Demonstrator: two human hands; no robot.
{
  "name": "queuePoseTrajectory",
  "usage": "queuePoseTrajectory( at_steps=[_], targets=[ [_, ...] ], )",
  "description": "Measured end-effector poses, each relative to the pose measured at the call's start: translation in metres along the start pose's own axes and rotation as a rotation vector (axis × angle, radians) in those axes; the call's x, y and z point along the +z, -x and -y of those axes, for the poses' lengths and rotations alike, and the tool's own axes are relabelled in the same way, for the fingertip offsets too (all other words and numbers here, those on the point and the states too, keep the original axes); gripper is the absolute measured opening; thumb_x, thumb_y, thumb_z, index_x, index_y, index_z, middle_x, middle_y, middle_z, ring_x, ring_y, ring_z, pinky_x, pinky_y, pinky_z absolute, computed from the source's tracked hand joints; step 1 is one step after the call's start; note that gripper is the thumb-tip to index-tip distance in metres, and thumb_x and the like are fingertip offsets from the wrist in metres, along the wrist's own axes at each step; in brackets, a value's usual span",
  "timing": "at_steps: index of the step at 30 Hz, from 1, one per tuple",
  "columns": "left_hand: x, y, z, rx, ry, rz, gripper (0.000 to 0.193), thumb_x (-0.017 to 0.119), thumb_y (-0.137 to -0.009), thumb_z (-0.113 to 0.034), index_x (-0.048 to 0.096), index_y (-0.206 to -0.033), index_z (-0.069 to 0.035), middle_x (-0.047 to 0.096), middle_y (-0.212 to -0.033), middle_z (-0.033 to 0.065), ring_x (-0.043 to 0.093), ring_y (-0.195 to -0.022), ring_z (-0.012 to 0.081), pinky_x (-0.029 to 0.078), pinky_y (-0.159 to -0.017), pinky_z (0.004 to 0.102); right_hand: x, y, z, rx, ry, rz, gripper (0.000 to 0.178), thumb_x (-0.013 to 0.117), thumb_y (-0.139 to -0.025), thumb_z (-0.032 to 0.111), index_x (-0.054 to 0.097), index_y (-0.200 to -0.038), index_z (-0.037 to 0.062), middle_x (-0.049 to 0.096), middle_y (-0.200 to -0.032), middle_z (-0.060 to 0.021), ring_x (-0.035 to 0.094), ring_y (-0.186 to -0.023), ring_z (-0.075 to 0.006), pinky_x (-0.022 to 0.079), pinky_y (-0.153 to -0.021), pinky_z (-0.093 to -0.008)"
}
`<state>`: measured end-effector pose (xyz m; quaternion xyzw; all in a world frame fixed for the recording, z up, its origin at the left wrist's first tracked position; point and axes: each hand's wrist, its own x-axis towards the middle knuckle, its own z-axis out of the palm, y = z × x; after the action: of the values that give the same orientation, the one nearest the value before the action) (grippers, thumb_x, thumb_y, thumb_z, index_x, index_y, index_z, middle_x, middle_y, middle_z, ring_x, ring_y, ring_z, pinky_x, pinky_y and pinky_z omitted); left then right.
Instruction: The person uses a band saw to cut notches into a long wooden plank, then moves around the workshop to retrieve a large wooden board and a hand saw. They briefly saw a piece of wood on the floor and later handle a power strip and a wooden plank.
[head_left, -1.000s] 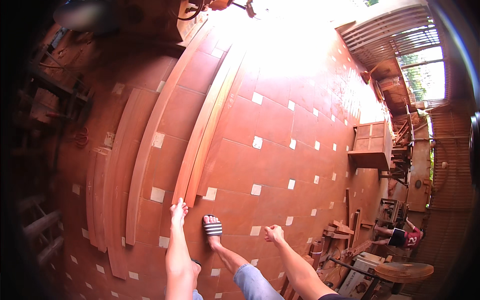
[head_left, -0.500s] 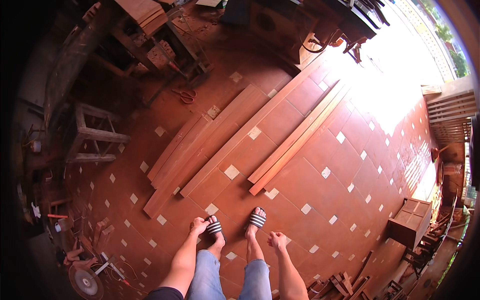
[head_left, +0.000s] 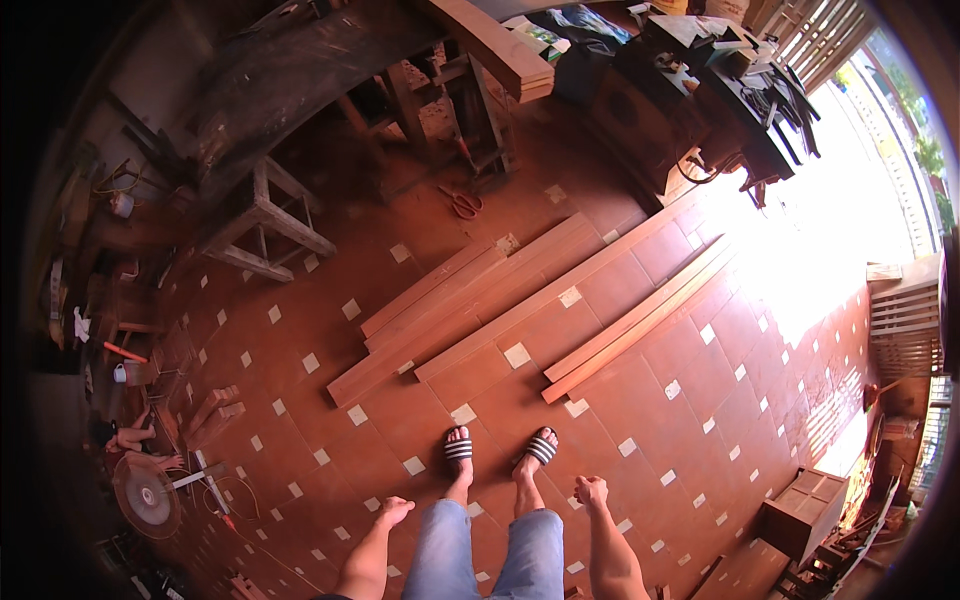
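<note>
My left hand (head_left: pixel 397 510) hangs in the air left of my knees, fingers curled in and nothing visible in it. On the other side, my right hand (head_left: pixel 591 490) is held up with its fingers closed, also without anything visible in it. Neither hand touches an object. Beyond my striped sandals (head_left: pixel 458 450), several long reddish wooden boards lie on the tiled floor. A group of boards (head_left: pixel 480 305) lies side by side at the left, a single long board (head_left: pixel 540 298) in the middle, and a narrow pair of strips (head_left: pixel 640 318) at the right.
Red-handled scissors (head_left: pixel 464 204) lie past the boards. A wooden stool (head_left: pixel 265 215) and a dark workbench (head_left: pixel 290 80) stand far left, with stacked planks (head_left: pixel 500 50) overhanging. A dark machine (head_left: pixel 690 110) is at the back. Left are a round fan (head_left: pixel 150 495) and a person's limbs (head_left: pixel 135 440); right, a wooden cabinet (head_left: pixel 805 510).
My view has turned and shifted, bringing more of the workbench and machine into sight. Both hands are lower in the picture; my left hand is farther from the left sandal. The boards lie unmoved.
</note>
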<state>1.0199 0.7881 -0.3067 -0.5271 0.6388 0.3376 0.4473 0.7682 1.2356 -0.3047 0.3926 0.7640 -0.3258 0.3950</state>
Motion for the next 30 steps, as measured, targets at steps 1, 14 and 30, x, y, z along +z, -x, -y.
queuePoseTrajectory(
  at_steps=[1, 14, 30],
  targets=[
    [0.004, 0.007, 0.008, 0.020, 0.053, 0.003, 0.049, 0.076, -0.082, -0.045, 0.073, -0.115, -0.009, 0.071, -0.120, 0.0127, 0.066, -0.113, 0.0277, 0.052, -0.097, 0.0388, 0.001, 0.005, 0.005, -0.014, 0.017, -0.001, 0.025, 0.068, -0.087, 0.020, 0.069, -0.094, -0.0037, 0.070, -0.077, -0.0121, 0.068, -0.063, -0.0187, 0.057, -0.056, -0.0318],
    [0.027, 0.104, 0.121, 0.080, 0.507, -0.245, 0.046, 0.073, -0.084, -0.048, 0.074, -0.106, -0.008, 0.074, -0.100, 0.0087, 0.069, -0.093, 0.0219, 0.054, -0.084, 0.0346, 0.076, 0.079, 0.102, -0.319, 0.207, 0.308, 0.028, 0.069, -0.086, 0.019, 0.067, -0.101, -0.0040, 0.069, -0.076, -0.0122, 0.067, -0.059, -0.0198, 0.057, -0.053, -0.0328],
    [0.034, 0.225, 0.136, 0.010, 0.836, -0.138, 0.030, 0.071, -0.090, -0.029, 0.069, -0.105, -0.003, 0.067, -0.077, 0.0043, 0.062, -0.063, 0.0133, 0.049, -0.051, 0.0297, 0.002, 0.106, 0.183, -0.589, 0.618, 0.106, 0.042, 0.059, -0.085, 0.037, 0.071, -0.068, 0.0006, 0.069, -0.065, -0.0150, 0.071, -0.061, -0.0263, 0.058, -0.065, -0.0392]
  ],
)
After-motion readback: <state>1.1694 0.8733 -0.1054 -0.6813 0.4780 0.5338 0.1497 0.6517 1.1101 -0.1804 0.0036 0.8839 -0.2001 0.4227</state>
